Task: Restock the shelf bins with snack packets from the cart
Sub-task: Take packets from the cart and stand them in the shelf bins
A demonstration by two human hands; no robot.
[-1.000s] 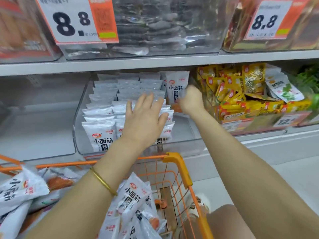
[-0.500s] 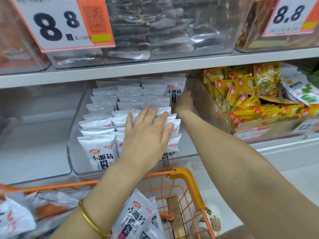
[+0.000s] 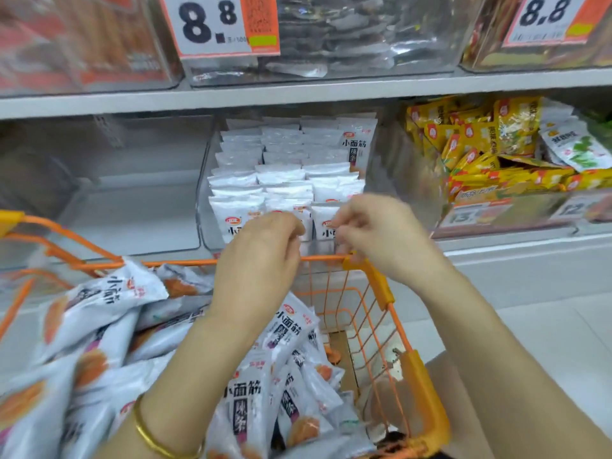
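Note:
White snack packets (image 3: 281, 173) stand in neat rows inside a clear shelf bin (image 3: 203, 207) on the lower shelf. More of the same white packets (image 3: 245, 402) lie piled in the orange wire cart (image 3: 381, 283) below me. My left hand (image 3: 261, 256), with a gold bangle on the wrist, hovers over the cart's far rim with its fingers loosely curled and nothing in them. My right hand (image 3: 384, 236) is beside it, just in front of the bin's front row. Its fingers are also curled, and I see no packet in them.
A clear bin (image 3: 132, 207) with nothing in it stands left of the stocked one. To the right, another bin holds yellow packets (image 3: 480, 144). The shelf above (image 3: 298, 94) carries more bins with 8.8 price tags (image 3: 215, 24). White floor lies right of the cart.
Both hands have drawn back out of the bin toward the cart's rim, and their fingers have curled. The left hand no longer presses on the packet rows.

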